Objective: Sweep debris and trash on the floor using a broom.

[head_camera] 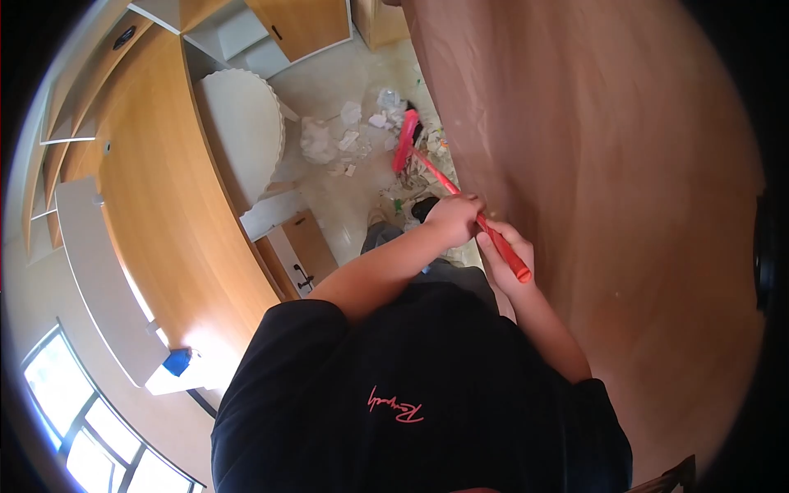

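Both my hands grip the red handle of a broom (436, 174). My left hand (457, 219) is closed around the middle part of the handle. My right hand (510, 254) holds it lower in the picture, near the rounded end. At the far end, the broom's red-pink head (405, 142) with dark bristles rests among litter on the pale floor (345, 203). Crumpled plastic (318, 142), paper scraps (348, 140) and other debris (425, 179) lie around it. A black item (424, 209) among the litter is partly hidden by my left hand.
Along my right runs a large brown sheet-like surface (604, 185), close to my right hand. To the left stand a wooden desk or cabinet surface (166, 185), a pale scalloped-edge round top (240, 129) and a drawer unit (302, 246). Wooden cabinets (308, 24) stand beyond.
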### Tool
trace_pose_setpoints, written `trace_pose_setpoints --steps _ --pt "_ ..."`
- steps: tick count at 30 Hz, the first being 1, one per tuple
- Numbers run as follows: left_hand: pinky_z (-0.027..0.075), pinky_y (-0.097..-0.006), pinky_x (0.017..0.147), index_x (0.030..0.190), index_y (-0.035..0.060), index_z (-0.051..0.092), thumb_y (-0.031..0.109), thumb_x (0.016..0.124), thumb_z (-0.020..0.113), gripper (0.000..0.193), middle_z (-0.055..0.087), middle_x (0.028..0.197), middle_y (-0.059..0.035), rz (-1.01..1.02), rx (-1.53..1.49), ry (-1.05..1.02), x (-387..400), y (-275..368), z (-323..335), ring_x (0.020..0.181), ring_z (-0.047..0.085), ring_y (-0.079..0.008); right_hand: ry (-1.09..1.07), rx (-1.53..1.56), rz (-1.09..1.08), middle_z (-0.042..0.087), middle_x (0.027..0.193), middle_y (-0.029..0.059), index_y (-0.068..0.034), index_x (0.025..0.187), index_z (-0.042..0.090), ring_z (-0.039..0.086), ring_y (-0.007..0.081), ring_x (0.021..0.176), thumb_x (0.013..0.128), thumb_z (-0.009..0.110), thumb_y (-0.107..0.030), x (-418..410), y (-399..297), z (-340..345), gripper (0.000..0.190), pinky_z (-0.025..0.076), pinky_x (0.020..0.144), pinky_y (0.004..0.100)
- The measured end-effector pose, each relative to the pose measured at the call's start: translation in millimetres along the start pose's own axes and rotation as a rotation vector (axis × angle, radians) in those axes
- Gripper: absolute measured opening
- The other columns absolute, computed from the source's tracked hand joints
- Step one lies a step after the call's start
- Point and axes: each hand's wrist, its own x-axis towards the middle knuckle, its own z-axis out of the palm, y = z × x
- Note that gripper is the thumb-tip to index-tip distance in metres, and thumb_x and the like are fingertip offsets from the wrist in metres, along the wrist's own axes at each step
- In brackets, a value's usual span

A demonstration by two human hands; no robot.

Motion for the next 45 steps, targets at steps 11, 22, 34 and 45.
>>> trace_pose_setpoints --steps 11,22,34,45 --pt "0.054 -0.0477 0.081 0.101 0.0071 0.063 0.022 0.083 0.065 0.023 0.066 0.103 -0.0140 -0.166 0.129 -0.098 -56.2 -5.2 -68.4 0.096 0.067 -0.0369 -0.226 0.103 -0.007 0.071 0.093 0.0132 -0.002 0.110 0.068 0.070 0.0219 0.081 0.091 0.075 -0.019 14.5 -44.2 26.9 0.026 0.054 0.076 0.0307" --pt "0.053 -0.0463 0.088 0.102 0.0094 0.067 0.019 0.085 0.062 0.020 0.066 0.111 -0.0141 -0.534 0.057 -0.016 -99.8 -88.9 -72.2 0.105 0.065 -0.0374 -0.354 0.290 -0.193 0.068 0.088 0.0124 -0.003 0.103 0.068 0.068 0.0217 0.084 0.092 0.074 -0.023 52.2 5.0 134.0 0.024 0.052 0.077 0.0339" --pt "0.053 -0.0458 0.085 0.097 0.0067 0.065 0.017 0.084 0.064 0.017 0.066 0.103 -0.0160 -0.076 0.070 -0.033 20.4 -68.4 -18.0 0.099 0.065 -0.0380 0.127 0.251 0.258 0.071 0.104 0.0088 -0.001 0.112 0.069 0.065 0.0149 0.099 0.094 0.073 -0.021 43.5 16.3 55.0 0.027 0.051 0.090 0.0306" --pt "0.053 -0.0478 0.079 0.094 0.0058 0.063 0.019 0.078 0.068 0.021 0.066 0.099 -0.0145 0.122 0.179 -0.209 17.3 -14.7 -29.3 0.095 0.067 -0.0370 0.188 0.135 0.136 0.068 0.110 0.0133 -0.002 0.118 0.064 0.065 0.0190 0.101 0.095 0.072 -0.026 -1.3 -2.0 19.2 0.034 0.050 0.090 0.0326"
